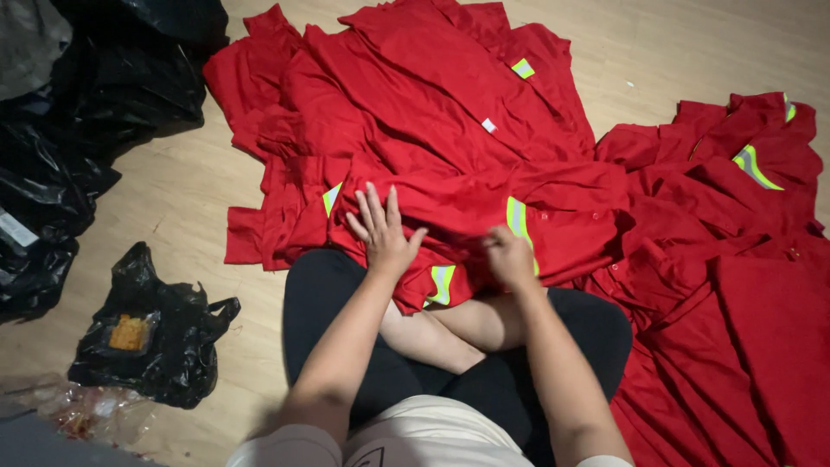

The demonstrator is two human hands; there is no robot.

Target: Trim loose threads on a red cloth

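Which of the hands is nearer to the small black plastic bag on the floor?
Left. The left hand lies flat on the red garments, right of the small black bag. The right hand is farther right, gripping red fabric.

The red shirts (450, 112) are showing neon yellow-green bands with a grey stripe (517, 218) down the middle. The floor (181, 190) is showing pale wood grain. The plastic bags (95, 95) are gleaming black, one small bag (160, 342) showing an orange patch.
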